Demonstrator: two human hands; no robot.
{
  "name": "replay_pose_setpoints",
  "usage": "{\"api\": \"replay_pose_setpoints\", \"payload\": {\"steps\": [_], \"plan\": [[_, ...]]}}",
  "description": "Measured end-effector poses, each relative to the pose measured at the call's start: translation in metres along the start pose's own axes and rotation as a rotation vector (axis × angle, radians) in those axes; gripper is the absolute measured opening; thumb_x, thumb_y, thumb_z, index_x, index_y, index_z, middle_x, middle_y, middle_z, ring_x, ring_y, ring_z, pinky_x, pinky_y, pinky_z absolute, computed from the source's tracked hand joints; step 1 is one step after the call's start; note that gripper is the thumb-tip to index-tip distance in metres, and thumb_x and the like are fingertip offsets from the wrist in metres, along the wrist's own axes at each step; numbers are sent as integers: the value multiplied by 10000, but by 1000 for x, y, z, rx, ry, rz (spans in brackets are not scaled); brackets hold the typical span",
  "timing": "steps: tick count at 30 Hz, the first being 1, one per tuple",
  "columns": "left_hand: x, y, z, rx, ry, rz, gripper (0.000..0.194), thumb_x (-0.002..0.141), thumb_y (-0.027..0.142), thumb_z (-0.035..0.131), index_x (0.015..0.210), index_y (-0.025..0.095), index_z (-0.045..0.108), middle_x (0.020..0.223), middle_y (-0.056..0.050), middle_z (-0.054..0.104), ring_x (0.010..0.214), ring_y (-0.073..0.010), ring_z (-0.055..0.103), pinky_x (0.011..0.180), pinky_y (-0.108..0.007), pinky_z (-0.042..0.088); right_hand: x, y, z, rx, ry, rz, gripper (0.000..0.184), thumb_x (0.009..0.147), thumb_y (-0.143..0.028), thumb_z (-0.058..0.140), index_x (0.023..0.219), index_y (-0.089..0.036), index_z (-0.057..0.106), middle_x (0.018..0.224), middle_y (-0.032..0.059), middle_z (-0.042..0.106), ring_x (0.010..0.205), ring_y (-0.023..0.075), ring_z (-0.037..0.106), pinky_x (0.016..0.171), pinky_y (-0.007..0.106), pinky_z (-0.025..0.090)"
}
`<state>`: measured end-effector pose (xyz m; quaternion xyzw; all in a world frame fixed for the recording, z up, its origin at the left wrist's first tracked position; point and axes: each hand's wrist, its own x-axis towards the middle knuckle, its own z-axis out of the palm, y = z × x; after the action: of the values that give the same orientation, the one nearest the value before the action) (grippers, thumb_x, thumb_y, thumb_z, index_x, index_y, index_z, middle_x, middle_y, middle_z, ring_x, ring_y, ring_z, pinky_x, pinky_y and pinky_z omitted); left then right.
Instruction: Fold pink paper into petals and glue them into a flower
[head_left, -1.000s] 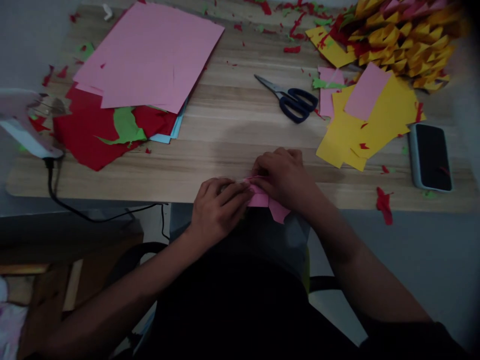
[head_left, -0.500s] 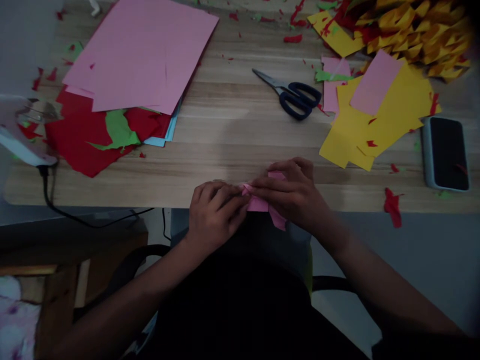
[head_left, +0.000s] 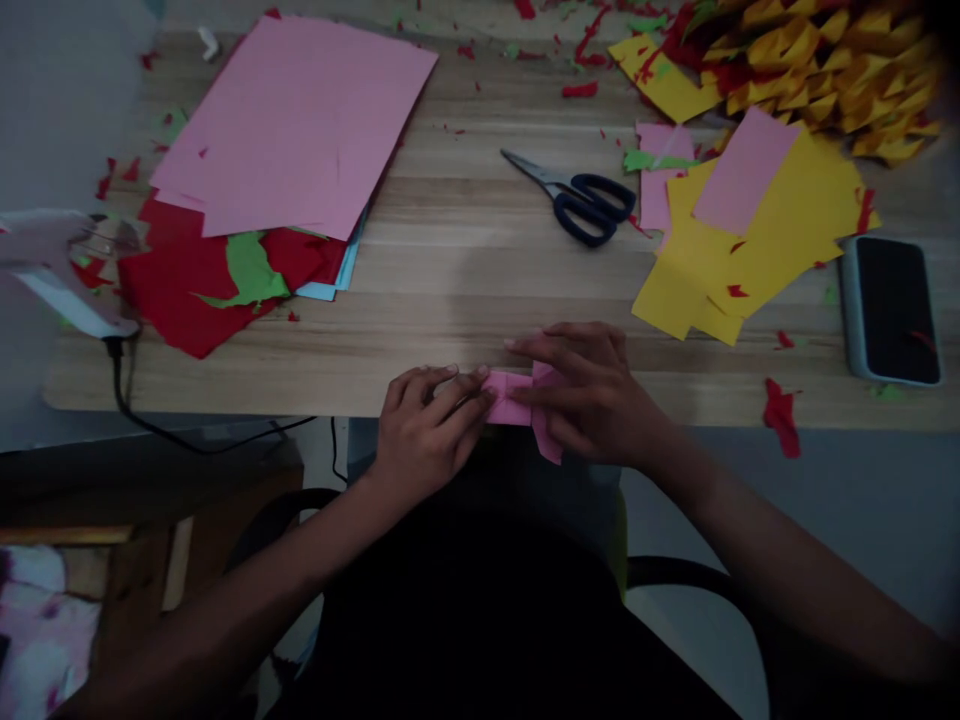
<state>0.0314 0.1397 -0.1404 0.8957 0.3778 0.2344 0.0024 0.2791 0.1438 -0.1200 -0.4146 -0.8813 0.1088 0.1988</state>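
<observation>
A small folded piece of pink paper [head_left: 511, 408] lies at the front edge of the wooden table, its right part hanging a little past the edge. My left hand [head_left: 426, 422] holds its left end with curled fingertips. From the right, my right hand [head_left: 592, 395] reaches over the paper, partly covering its right half. One of its fingers presses on the middle fold while another finger is raised above it. The underside of the paper and part of the right hand's grip are hidden.
Dark-handled scissors [head_left: 577, 195] lie beyond my hands. A stack of pink sheets [head_left: 300, 130] over red paper [head_left: 187, 290] is at left, beside a white lamp-like device [head_left: 75, 290]. Yellow sheets [head_left: 780, 230], a phone [head_left: 892, 310] and folded yellow pieces [head_left: 825, 70] sit at right.
The fingers of my right hand have spread and one has lifted, uncovering more of the pink paper. The fold at its left end now looks flatter. The view has shifted slightly.
</observation>
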Motion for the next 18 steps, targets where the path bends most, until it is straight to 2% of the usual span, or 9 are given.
{"api": "replay_pose_setpoints", "payload": {"steps": [3, 6, 8, 11, 13, 15, 18], "plan": [[-1, -2, 2, -21, 30, 2, 255, 875, 219, 702, 1125, 261, 682, 1137, 11, 763, 1047, -251, 607, 923, -432, 452, 1, 0, 2, -7, 58, 42, 298, 925, -303, 600, 1203, -349, 697, 1481, -7, 556, 1321, 304, 453, 1070, 525, 338], [0, -1, 2, -47, 31, -40, 200, 891, 231, 679, 1089, 258, 695, 1102, -5, 765, 1026, -248, 604, 915, -434, 442, 2, 0, 8, -54, 47, 29, 281, 942, -330, 612, 1208, -361, 697, 1456, 2, 579, 1311, 297, 460, 1072, 526, 323], [2, 1, 0, -68, 1, -95, 158, 910, 273, 651, 1056, 236, 696, 1099, -36, 751, 1014, -252, 597, 904, -434, 436, 1, 1, 12, -89, 46, 6, 281, 941, -332, 624, 1210, -366, 698, 1423, 13, 603, 1300, 297, 470, 1067, 527, 313], [9, 4, -4, -65, -63, -202, 304, 924, 363, 620, 1178, 201, 659, 1171, -102, 680, 1065, -280, 566, 900, -441, 431, -1, 3, 17, -134, 65, -30, 279, 931, -339, 644, 1203, -355, 704, 1362, 37, 637, 1283, 293, 480, 1059, 518, 307], [14, 6, -6, -40, -100, -233, 358, 924, 391, 619, 1244, 231, 638, 1194, -103, 639, 1082, -294, 544, 891, -446, 427, -3, 3, 18, -170, 102, -58, 261, 931, -340, 647, 1185, -344, 707, 1338, 42, 647, 1287, 283, 475, 1060, 501, 308], [19, 7, -7, -21, -134, -248, 312, 914, 382, 637, 1199, 256, 659, 1165, -87, 630, 1064, -297, 536, 875, -442, 426, -5, 2, 20, -211, 157, -81, 227, 932, -328, 649, 1151, -326, 711, 1334, 44, 647, 1297, 273, 469, 1064, 482, 312], [28, 3, -8, -43, -179, -277, 263, 883, 361, 680, 1112, 231, 681, 1119, -80, 638, 1048, -294, 536, 862, -431, 430, -7, -1, 22, -257, 211, -103, 167, 934, -300, 649, 1086, -302, 717, 1333, 37, 651, 1289, 261, 474, 1057, 459, 314]]}}
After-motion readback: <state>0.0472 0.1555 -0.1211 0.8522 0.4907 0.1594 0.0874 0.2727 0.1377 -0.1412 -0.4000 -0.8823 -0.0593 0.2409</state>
